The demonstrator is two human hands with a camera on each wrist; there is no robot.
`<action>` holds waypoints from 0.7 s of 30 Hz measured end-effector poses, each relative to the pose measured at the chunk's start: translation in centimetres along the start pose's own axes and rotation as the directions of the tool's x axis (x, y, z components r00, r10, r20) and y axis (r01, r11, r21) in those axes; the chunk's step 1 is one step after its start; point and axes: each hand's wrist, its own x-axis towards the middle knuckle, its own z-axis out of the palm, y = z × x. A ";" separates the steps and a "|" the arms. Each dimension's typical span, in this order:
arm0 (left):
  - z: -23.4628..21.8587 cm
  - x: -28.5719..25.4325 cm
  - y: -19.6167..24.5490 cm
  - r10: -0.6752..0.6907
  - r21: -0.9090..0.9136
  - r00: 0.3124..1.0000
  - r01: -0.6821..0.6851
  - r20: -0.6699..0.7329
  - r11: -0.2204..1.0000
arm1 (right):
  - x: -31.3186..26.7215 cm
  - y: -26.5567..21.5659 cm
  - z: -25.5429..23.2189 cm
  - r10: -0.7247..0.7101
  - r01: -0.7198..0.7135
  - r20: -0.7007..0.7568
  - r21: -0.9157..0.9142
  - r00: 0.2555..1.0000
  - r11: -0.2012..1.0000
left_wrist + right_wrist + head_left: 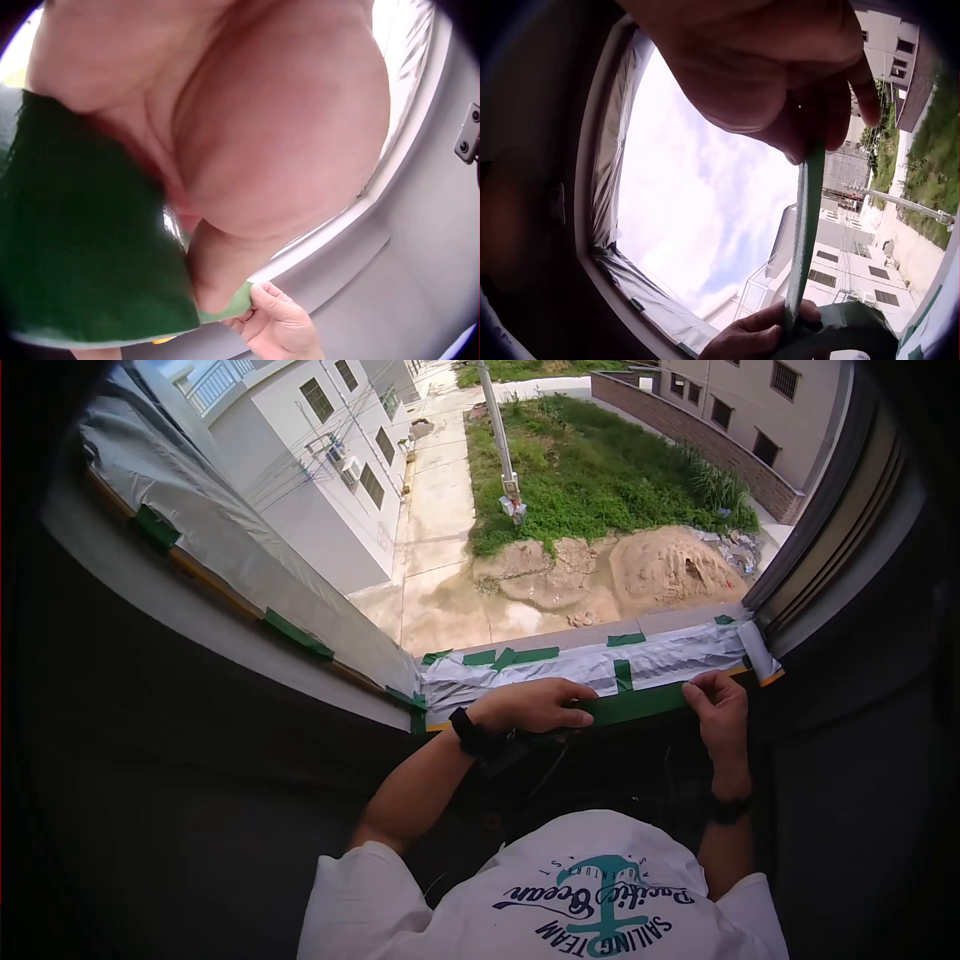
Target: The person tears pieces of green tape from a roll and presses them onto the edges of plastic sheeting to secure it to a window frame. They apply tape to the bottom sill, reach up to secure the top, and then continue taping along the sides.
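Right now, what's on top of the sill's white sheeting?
Green tape pieces lie on the sheeting, mostly along its far edge. The left hand and the strip reaching the right hand cover part of its near edge; what's beneath can't be seen.

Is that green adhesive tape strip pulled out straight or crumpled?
Pulled out straight: in the head view, the green adhesive tape strip runs flat and uncrumpled between the left hand and right hand.

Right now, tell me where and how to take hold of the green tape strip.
Pinch the green tape strip at its right end, coming from the right, where the right hand has it: it stretches straight from the tape roll in the left hand, so a thumb-and-finger grip there would probably keep it taut.
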 end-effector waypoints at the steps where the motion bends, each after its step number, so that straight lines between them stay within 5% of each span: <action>1: -0.8 0.0 1.6 -0.094 0.045 0.995 0.093 0.025 0.995 | -0.1 0.0 0.0 -0.021 0.022 -0.019 0.072 1.000 0.997; 6: -0.9 0.3 3.4 -0.163 0.063 0.977 0.172 -0.134 0.983 | -0.1 0.3 -0.4 -0.004 0.004 -0.002 0.118 1.000 0.993; 9: -0.7 0.4 5.6 -0.170 0.118 0.962 0.198 -0.212 0.973 | -0.4 0.4 -0.7 -0.098 0.098 -0.019 0.004 0.995 0.995; 11: -0.5 0.3 6.4 -0.195 0.164 0.954 0.236 -0.229 0.958 | -0.7 0.3 -1.2 -0.182 0.168 -0.024 -0.287 0.983 0.943; 14: -1.0 0.0 6.9 -0.122 0.273 0.958 0.193 -0.259 0.943 | 0.2 1.2 -2.9 -0.137 0.096 -0.182 -0.220 0.974 0.971; 16: -1.0 -0.1 7.9 -0.152 0.364 0.955 0.241 -0.254 0.900 | 0.1 0.6 -3.5 -0.153 0.123 -0.149 -0.197 0.977 0.973; 21: -0.6 1.1 8.5 -0.159 0.462 0.984 0.179 -0.082 0.869 | 0.3 -3.2 0.6 -0.252 0.248 0.325 0.053 0.911 0.967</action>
